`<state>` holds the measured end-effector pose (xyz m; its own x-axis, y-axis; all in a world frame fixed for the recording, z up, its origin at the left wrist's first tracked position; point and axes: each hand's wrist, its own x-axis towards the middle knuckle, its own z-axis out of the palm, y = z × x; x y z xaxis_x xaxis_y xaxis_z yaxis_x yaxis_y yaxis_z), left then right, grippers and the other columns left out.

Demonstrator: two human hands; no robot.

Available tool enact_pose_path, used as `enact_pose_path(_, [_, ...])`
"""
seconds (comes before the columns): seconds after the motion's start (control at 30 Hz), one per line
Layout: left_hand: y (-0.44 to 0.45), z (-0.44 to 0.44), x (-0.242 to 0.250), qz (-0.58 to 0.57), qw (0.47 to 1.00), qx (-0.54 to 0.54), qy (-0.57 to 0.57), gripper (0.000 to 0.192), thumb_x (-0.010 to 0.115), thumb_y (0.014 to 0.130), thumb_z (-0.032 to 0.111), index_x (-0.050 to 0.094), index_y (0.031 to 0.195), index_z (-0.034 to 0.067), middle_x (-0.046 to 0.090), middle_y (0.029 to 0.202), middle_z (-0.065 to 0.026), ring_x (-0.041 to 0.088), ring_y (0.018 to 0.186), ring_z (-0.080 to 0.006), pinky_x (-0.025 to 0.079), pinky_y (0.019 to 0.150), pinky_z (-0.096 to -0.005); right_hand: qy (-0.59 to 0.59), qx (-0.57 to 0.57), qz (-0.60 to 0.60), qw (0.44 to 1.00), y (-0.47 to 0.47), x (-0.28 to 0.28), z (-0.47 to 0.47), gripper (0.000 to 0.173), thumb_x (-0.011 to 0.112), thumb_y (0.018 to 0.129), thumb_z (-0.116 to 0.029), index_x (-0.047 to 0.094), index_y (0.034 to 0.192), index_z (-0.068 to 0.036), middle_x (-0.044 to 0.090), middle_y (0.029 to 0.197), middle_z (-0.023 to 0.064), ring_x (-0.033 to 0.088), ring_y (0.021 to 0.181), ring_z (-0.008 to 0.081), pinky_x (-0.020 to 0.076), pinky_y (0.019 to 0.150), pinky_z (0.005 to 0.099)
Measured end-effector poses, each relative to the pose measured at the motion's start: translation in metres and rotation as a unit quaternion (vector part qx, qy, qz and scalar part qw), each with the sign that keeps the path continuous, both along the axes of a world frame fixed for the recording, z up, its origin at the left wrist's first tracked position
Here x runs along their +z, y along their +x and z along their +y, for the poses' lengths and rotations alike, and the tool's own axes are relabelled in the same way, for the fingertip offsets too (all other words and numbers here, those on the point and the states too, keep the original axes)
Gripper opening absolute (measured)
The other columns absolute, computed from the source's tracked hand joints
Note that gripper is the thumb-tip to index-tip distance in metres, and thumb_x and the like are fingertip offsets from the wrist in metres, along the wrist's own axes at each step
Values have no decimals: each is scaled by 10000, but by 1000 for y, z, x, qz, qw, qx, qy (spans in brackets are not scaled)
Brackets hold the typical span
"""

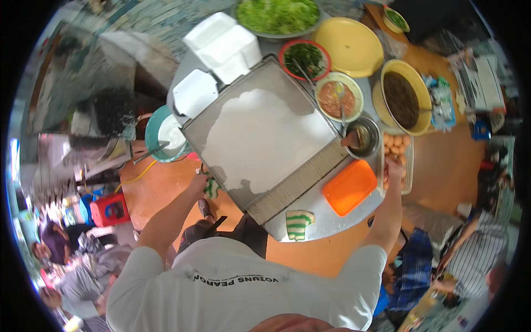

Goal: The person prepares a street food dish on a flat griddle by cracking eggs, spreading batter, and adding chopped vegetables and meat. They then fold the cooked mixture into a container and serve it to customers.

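Note:
My right hand (394,167) reaches into a clear plastic box of brown eggs (397,143); its fingers are among the eggs, and a grip on one cannot be made out. On the opposite side, my left hand (200,182) holds a green-and-white striped cloth (212,189) beside the tray's left edge. Between my arms lies a square metal tray (295,79), with an uneven white layer of batter (261,137) spread over it. Along its near side runs a ribbed strip (298,181). A second striped cloth (299,224) rests on the round metal table (332,222).
An orange tray (350,187) and a steel bowl (371,137) stand near the eggs. Behind are bowls of minced meat (335,97) and chopped greens (305,60), and a yellow tub (377,97). At left are foam boxes (224,45) and a teal bucket (153,128) with a ladle.

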<state>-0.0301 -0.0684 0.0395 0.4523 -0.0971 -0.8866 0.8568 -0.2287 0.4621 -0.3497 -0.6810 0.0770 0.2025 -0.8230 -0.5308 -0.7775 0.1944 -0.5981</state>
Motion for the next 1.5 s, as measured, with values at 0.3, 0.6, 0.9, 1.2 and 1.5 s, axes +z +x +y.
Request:
enact_pose_path(0.3, [10,60,-97,-479,654,-579,83,237,617,676,151,642,907,106,636,817,-146,634,695,-263,525,619,-381,192,-135,-543,806,4,50,115,356,487,872,-384,560,1098,-118,623,901,22,576,634,143,417,391,211])
enact_pose_path(0.6, [-28,164,57,-166,946,-277,-35,211,532,763,201,613,901,64,626,814,-90,569,594,-176,458,474,-332,543,163,-481,669,182,121,465,323,430,845,-399,546,839,-97,508,624,86,385,408,140,288,301,271])
enact_pose_path(0.9, [-109,415,142,-171,939,261,-148,199,420,815,83,485,1002,103,655,908,-116,663,713,-206,473,465,-330,641,394,-332,570,282,161,711,574,386,859,-387,369,1371,-128,522,628,98,396,404,160,344,374,252])
enact_pose_path(1.2, [-174,484,106,-182,794,573,-90,145,354,836,72,469,923,96,662,809,-191,651,589,-298,438,382,-402,619,491,-244,562,306,166,803,528,425,904,-343,343,1371,-109,564,686,103,450,425,146,373,380,246])
enact_pose_path(1.5, [-143,467,101,-296,876,377,49,149,502,833,172,573,861,44,582,635,-40,646,577,-208,497,459,-350,561,480,-195,646,297,166,803,466,429,904,-329,429,1290,-68,536,624,78,439,412,148,376,382,250])
